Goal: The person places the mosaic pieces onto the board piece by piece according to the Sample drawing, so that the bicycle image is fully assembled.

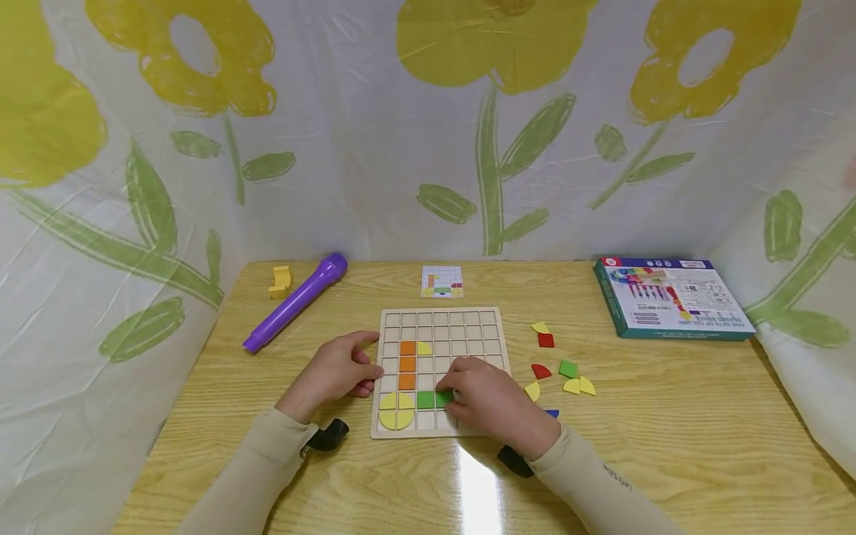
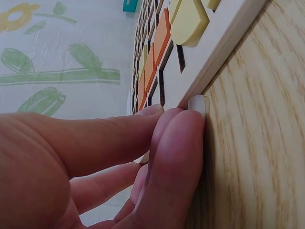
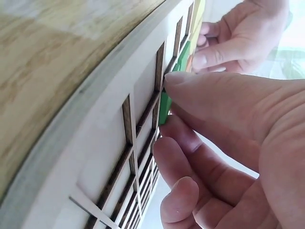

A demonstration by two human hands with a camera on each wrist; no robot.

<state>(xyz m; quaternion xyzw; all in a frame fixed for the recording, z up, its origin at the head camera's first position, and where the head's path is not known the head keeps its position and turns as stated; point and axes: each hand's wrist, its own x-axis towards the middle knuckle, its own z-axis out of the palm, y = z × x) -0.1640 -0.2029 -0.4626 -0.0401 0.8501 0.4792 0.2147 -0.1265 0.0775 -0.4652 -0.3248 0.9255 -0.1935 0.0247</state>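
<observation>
A wooden grid board [image 1: 441, 310] lies on the table. My left hand [image 1: 332, 371] holds its left edge; the left wrist view shows the thumb on top and a fingertip against the side. Over the lower middle cells, my right hand [image 1: 491, 397] pinches a green square tile [image 3: 164, 107] between thumb and fingers. Another green square [image 1: 425, 400] sits in the cell to its left. Orange squares [image 1: 407, 364] stand in a column, with a yellow quarter-circle [image 1: 424, 348] beside the top one. Yellow quarter-circles [image 1: 396, 411] form a circle at the lower left corner.
Loose red, yellow, green and blue tiles [image 1: 568, 368] lie right of the board. Behind it is a small pattern card [image 1: 442, 281]. A purple tube [image 1: 296, 303] and a yellow piece [image 1: 281, 283] are at the back left, a game box [image 1: 674, 299] at the back right.
</observation>
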